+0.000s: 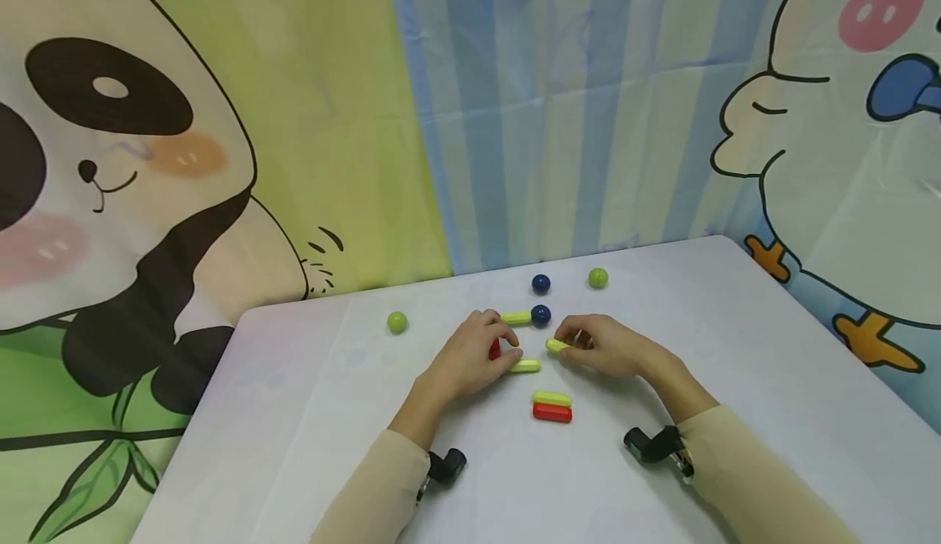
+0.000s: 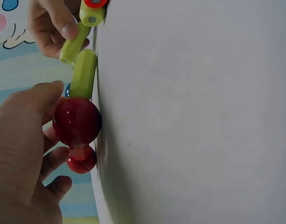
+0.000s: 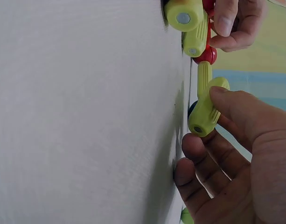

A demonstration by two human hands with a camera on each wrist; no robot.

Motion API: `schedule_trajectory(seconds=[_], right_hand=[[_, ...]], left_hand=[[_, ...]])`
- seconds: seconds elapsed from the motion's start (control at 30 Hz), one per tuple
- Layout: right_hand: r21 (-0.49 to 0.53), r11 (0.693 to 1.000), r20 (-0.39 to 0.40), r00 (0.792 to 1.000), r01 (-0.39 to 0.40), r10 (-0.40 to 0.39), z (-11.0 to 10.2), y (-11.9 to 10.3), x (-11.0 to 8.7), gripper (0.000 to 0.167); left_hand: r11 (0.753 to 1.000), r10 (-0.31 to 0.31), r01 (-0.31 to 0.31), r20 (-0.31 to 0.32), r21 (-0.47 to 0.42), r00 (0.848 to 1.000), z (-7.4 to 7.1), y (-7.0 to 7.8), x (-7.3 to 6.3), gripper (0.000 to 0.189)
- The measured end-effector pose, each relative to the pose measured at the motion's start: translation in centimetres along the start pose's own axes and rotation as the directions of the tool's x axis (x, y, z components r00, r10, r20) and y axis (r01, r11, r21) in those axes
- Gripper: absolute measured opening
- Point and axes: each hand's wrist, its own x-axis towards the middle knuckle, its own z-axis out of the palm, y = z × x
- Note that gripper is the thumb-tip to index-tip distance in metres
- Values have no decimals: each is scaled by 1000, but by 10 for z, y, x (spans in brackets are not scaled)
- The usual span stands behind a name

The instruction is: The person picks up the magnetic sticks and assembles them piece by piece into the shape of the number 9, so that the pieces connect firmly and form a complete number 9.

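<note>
My right hand pinches a yellow-green magnetic stick between thumb and fingers, tilted above the white table. My left hand is curled round a joined magnetic ball-and-stick piece. In the left wrist view its near red ball sits by the thumb, with another red ball behind and a short red stick between them. From the near ball a yellow-green stick points right. A second yellow-green stick runs from behind the left fingers to a blue ball.
Toward me lie a loose yellow-green stick and a red stick, side by side. Farther back sit a blue ball and a green ball; another green ball is left. A printed curtain hangs behind the white table.
</note>
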Motion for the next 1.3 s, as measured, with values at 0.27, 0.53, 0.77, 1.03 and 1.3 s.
schedule_trajectory(seconds=[0.27, 0.53, 0.77, 1.03, 1.3], right_hand=[[32, 997, -71, 995, -70, 72, 3, 4, -2, 15], [45, 997, -147, 987, -58, 64, 7, 7, -2, 14], [63, 991, -170, 977, -118, 128, 7, 5, -1, 16], [156, 951, -176, 940, -266, 291, 7, 0, 5, 21], [259, 917, -177, 918, -304, 355, 18, -5, 16, 28]], left_hand=[[999, -17, 20, -91, 37, 996, 5, 0, 17, 24], [996, -43, 50, -83, 78, 996, 11, 4, 39, 34], [991, -79, 83, -39, 109, 996, 15, 8, 55, 30], [982, -143, 138, 31, 127, 989, 14, 8, 61, 31], [982, -168, 167, 9, 90, 986, 13, -2, 56, 28]])
